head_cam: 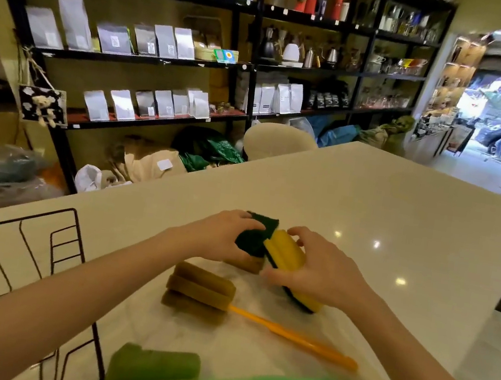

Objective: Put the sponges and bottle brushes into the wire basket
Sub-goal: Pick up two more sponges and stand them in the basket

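My left hand (223,237) grips a sponge with its dark green scouring side (254,235) facing up. Just to its right, my right hand (321,274) holds a yellow sponge (285,252) with a green underside, tilted on edge. An orange-handled bottle brush (200,286) with a brown sponge head lies in front of my hands. A green-handled bottle brush (156,370) with a green sponge head lies nearest to me, blurred. The black wire basket (64,247) stands at the left with nothing visible in it.
All this rests on a pale glossy table (398,226) that stretches far back and right. Black shelves (250,67) with bags and kettles line the wall behind. A beige chair back (275,141) stands at the table's far edge.
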